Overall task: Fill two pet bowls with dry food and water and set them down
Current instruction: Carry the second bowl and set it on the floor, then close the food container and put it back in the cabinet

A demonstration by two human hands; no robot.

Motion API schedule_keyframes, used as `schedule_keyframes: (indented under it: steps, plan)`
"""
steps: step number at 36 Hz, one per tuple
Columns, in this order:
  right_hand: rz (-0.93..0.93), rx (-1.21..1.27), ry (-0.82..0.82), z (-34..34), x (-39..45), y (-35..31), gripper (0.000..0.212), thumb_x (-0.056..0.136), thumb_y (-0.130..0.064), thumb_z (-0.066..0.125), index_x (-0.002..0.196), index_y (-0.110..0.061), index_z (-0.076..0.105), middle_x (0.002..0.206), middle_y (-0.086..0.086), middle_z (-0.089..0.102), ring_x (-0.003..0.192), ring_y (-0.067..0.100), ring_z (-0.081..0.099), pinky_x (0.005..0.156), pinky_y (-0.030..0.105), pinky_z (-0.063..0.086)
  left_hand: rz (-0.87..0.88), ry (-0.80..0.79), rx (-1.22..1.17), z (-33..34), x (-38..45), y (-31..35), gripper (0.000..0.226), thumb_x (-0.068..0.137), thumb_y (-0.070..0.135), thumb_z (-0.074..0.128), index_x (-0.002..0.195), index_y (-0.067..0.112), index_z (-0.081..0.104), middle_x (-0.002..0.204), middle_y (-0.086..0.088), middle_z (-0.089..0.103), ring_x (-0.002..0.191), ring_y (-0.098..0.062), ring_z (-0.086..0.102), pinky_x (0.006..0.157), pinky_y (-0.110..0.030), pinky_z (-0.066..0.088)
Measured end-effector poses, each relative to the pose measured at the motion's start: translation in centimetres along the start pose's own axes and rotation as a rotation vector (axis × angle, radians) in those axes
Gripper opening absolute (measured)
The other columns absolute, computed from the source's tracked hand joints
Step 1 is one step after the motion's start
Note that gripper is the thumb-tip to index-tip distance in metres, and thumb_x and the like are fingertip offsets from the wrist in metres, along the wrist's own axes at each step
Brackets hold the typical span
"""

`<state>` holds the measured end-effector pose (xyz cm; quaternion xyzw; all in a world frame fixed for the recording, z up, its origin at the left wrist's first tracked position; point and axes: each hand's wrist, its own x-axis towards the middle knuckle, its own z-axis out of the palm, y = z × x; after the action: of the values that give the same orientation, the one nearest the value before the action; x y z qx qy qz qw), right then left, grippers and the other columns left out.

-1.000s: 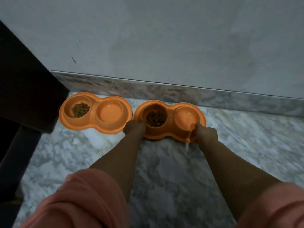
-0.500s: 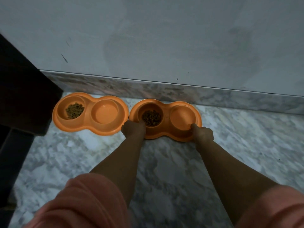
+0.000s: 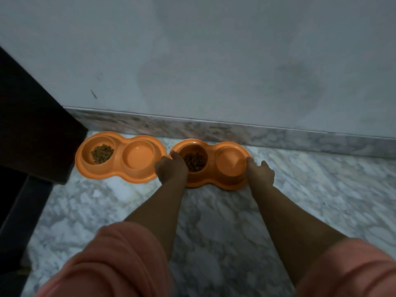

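Setting down: the right-hand double pet bowl [image 3: 211, 163] now sits flat on the marble floor [image 3: 214, 221], close to the skirting [image 3: 278, 133]; a second ago its near edge looked tipped up, with a pale streak under the rim that may have been a drip.
Left hand [image 3: 171, 168]: resting on the left end of that bowl beside the kibble well, fingers curled over the rim; the grip looks loose, though whether it actually pinches the rim I cannot tell.
Right hand [image 3: 260, 173]: at the right end, fingers opening away from the rim, so it appears to be letting go; half a second ago it was closed on the edge.
Kibble [image 3: 194, 160]: a dark heap in the left well of this bowl.
Water well [image 3: 230, 160]: smooth and orange; too dim to tell whether water is in it.
Other double bowl [image 3: 120, 157]: on the floor just to the left, almost touching the first, by the dark cabinet [image 3: 32, 125], with kibble in its left well [image 3: 102, 153].
Meaning for the task: both bowls appear placed, so I judge the job nearly finished, with only the hands to withdraw.
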<state>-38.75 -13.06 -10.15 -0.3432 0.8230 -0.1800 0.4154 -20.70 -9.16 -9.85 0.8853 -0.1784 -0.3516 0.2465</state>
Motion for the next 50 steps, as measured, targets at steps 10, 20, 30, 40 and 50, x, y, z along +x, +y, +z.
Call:
schedule_keyframes:
  steps: [10,20,30,40,50]
  plan:
    - [-0.039,-0.009,-0.037,-9.3,-11.6,-9.8,0.063,0.093,-0.04,0.046,0.147,-0.01,0.033,0.152,0.016,0.03,0.136,0.032,0.036,0.104,0.039,0.035,0.126,-0.054,0.043,-10.9,-9.1,7.1,0.048,0.104,0.029,0.029,0.132,-0.003,0.051,0.135,-0.025,0.051,0.126,-0.038,0.045,0.103,-0.04,0.035]
    - [-0.095,0.083,-0.07,-21.6,-28.7,-22.8,0.065,0.092,-0.042,0.049,0.145,-0.008,0.036,0.15,0.014,0.034,0.135,0.031,0.038,0.108,0.039,0.035,0.19,-0.082,0.053,-28.4,-22.4,19.0,0.053,0.103,0.035,0.029,0.14,-0.001,0.043,0.144,-0.023,0.042,0.136,-0.034,0.036,0.11,-0.037,0.029]
    - [-0.166,0.146,-0.034,-33.7,-45.9,-34.4,0.062,0.093,-0.047,0.048,0.144,-0.015,0.038,0.15,0.011,0.036,0.135,0.032,0.039,0.111,0.043,0.033,0.317,-0.11,0.029,-46.1,-35.3,28.5,0.055,0.104,0.036,0.029,0.145,0.0,0.036,0.147,-0.022,0.039,0.138,-0.034,0.034,0.112,-0.037,0.028]
    - [-0.298,0.268,0.013,-41.4,-60.0,-40.4,0.059,0.092,-0.047,0.046,0.141,-0.016,0.042,0.146,0.009,0.041,0.13,0.03,0.043,0.105,0.043,0.037,0.475,-0.031,0.001,-60.8,-44.3,31.5,0.057,0.104,0.038,0.029,0.147,0.002,0.033,0.151,-0.02,0.035,0.14,-0.034,0.033,0.114,-0.037,0.026]
    - [-0.436,0.27,-0.039,-41.6,-68.2,-39.9,0.056,0.09,-0.049,0.047,0.134,-0.015,0.048,0.137,0.007,0.047,0.119,0.029,0.05,0.097,0.042,0.043,0.53,0.096,-0.094,-68.7,-47.8,27.8,0.056,0.103,0.039,0.029,0.145,0.003,0.038,0.147,-0.02,0.041,0.136,-0.033,0.039,0.112,-0.037,0.03]
